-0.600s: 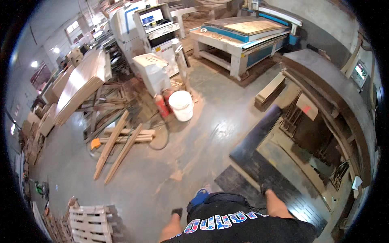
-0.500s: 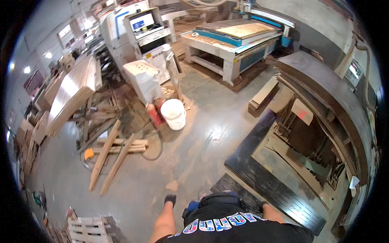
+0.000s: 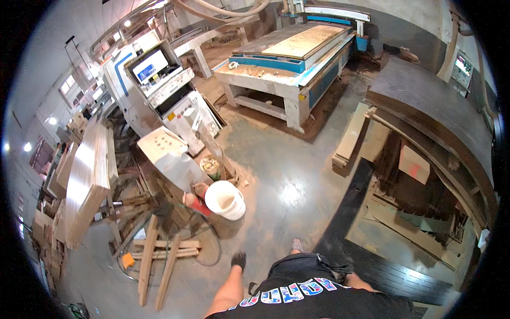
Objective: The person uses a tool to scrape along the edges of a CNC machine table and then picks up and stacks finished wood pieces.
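My left hand (image 3: 239,259), dark as if gloved, hangs beside my body over the grey floor. Nothing shows in it, but its fingers are too small and dark to read. On the other side, my right hand (image 3: 344,270) is mostly lost against a black waist bag (image 3: 295,268) at my front, so its fingers are hidden. The left hand is nearest to a white bucket (image 3: 225,200) standing on the floor ahead, with a red cylinder (image 3: 195,203) close against it. Below the bag, one shoe (image 3: 297,245) shows.
A router table (image 3: 260,85) with a wooden sheet stands ahead, its control cabinet (image 3: 183,119) to the left. Loose wooden strips (image 3: 149,260) and a hose (image 3: 219,242) lie at left. Stacked dark boards (image 3: 425,87) line the right, above a black mat (image 3: 393,279).
I have moved forward: the bucket, router table and cabinet appear nearer. The wooden strips have shifted lower in the view. Both arms still hang at my sides.
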{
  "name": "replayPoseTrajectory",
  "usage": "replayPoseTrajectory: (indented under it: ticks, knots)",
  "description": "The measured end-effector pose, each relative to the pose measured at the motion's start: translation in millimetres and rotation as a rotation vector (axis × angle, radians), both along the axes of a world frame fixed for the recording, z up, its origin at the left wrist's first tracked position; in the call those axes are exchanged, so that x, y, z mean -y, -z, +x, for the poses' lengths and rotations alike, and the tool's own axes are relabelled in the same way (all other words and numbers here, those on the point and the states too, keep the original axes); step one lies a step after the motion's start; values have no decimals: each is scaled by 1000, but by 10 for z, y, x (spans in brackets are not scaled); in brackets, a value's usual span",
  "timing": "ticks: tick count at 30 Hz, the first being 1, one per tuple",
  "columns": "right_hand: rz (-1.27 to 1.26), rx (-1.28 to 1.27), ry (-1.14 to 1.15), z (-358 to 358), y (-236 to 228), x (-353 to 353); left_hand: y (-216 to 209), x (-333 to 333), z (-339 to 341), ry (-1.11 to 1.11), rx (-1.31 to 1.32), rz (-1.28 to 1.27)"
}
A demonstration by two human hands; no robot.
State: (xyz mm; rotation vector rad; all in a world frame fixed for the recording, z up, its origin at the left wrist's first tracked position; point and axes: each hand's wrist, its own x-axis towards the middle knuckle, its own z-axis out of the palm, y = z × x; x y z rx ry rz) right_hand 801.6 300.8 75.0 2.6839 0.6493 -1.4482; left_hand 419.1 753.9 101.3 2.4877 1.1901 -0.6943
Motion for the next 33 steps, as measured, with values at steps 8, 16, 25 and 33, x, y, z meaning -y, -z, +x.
replayPoseTrajectory:
  ticks: [8,16,25,33]
  knots:
    - [790,250,651,2805,-928,-2427,90,-101,193,-102,-316,-333]
    - [594,360,523,3672,-963,-3366,559,-1444,1434,-8,-298,-347]
    - [-73,73,38,3544,-380,-3123,-19,-4284,4321,-171,282,-124]
    - [17,71,81,4645,-295,-4110,-734,-5377,6218,-349,789,-10]
